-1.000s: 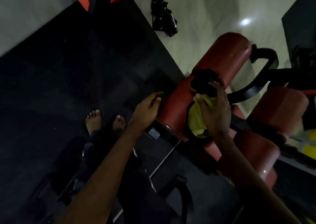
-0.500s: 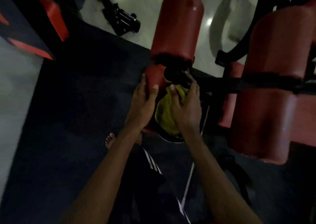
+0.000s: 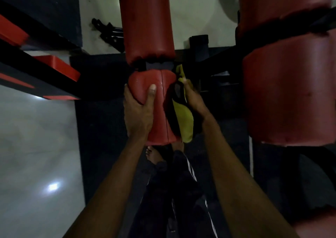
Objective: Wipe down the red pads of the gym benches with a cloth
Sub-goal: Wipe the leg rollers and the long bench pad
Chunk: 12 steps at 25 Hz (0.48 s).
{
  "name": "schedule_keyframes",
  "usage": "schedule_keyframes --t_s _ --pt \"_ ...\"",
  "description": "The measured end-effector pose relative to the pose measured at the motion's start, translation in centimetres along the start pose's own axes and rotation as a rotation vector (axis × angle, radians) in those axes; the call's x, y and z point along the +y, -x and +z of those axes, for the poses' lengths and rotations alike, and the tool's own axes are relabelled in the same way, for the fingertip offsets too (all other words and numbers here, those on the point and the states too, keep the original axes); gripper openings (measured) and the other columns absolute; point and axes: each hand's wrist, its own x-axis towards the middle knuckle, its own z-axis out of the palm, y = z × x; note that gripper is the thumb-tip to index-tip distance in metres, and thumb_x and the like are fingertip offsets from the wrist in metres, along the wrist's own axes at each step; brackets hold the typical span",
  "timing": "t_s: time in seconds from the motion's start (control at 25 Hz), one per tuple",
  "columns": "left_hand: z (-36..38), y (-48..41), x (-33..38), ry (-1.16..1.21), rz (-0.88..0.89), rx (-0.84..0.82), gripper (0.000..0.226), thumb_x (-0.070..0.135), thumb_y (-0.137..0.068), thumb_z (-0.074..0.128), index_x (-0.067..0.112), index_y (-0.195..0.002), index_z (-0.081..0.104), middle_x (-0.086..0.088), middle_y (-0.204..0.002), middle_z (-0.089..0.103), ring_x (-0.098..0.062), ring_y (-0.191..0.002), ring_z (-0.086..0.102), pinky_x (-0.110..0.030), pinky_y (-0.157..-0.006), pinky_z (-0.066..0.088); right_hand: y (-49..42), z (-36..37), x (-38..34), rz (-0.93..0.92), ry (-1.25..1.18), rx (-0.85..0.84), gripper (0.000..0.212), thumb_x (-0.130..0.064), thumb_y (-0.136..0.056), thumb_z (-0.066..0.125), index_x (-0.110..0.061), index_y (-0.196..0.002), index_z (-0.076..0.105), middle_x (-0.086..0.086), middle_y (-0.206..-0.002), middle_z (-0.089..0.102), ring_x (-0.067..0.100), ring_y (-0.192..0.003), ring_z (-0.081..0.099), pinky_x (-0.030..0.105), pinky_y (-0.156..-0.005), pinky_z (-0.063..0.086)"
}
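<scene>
A red roller pad [image 3: 160, 108] hangs in the middle of the view. My left hand [image 3: 139, 110] grips its left side, thumb across the front. My right hand [image 3: 192, 99] holds a yellow cloth [image 3: 184, 121] against the pad's right side, fingers curled round the cloth. A second red roller pad [image 3: 146, 23] continues beyond it, past a black centre bar. Two larger red pads [image 3: 289, 88] stand at the right.
Black and red frame bars [image 3: 36, 70] run in from the left. A black handle attachment [image 3: 107, 31] lies on the pale floor [image 3: 36, 147] behind. My bare foot [image 3: 153, 156] and dark trousers stand on the black mat below the pad.
The view swung round over the roller pads. My left hand went from touching the pad's end to gripping its side, and my right hand carried the cloth from the top to the right side.
</scene>
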Motion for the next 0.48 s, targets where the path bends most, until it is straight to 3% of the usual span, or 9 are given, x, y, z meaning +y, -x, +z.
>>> schedule_keyframes --t_s 0.12,0.24,0.36,0.48 --pt "0.2 0.1 0.3 0.006 0.013 0.018 0.102 0.09 -0.072 0.048 0.034 -0.154 0.024 0.005 -0.15 0.046 -0.015 -0.132 0.05 -0.047 -0.11 0.043 3.2 -0.4 3.9 0.112 -0.082 -0.13 0.06 -0.052 -0.103 0.044 -0.016 -0.151 0.042 0.005 -0.15 0.047 0.015 -0.128 0.047 0.027 -0.103 0.039" --pt "0.2 0.4 0.5 0.017 0.026 0.034 0.098 0.087 -0.075 0.049 0.033 -0.154 0.027 0.006 -0.147 0.049 -0.012 -0.128 0.053 -0.037 -0.105 0.044 1.9 -0.2 3.1 0.03 -0.088 -0.038 0.052 -0.048 -0.104 0.045 -0.013 -0.142 0.053 0.007 -0.144 0.055 0.018 -0.133 0.049 0.032 -0.116 0.034" --pt "0.2 0.2 0.5 0.024 0.05 0.035 0.09 0.082 -0.08 0.05 0.034 -0.153 0.029 0.006 -0.147 0.05 -0.01 -0.127 0.052 -0.03 -0.102 0.041 2.7 1.1 -0.3 -0.156 0.108 0.102 0.065 -0.059 -0.098 0.048 -0.015 -0.146 0.049 0.007 -0.141 0.058 0.026 -0.132 0.053 0.039 -0.112 0.041" --pt "-0.2 -0.3 0.4 -0.001 0.023 0.052 0.076 0.075 -0.09 0.036 0.035 -0.154 0.029 0.002 -0.153 0.044 -0.018 -0.136 0.045 -0.033 -0.109 0.035 6.2 2.2 -1.1 -0.486 0.403 0.24 0.06 -0.055 -0.099 0.051 -0.019 -0.146 0.046 0.004 -0.144 0.056 0.024 -0.128 0.055 0.041 -0.099 0.048"
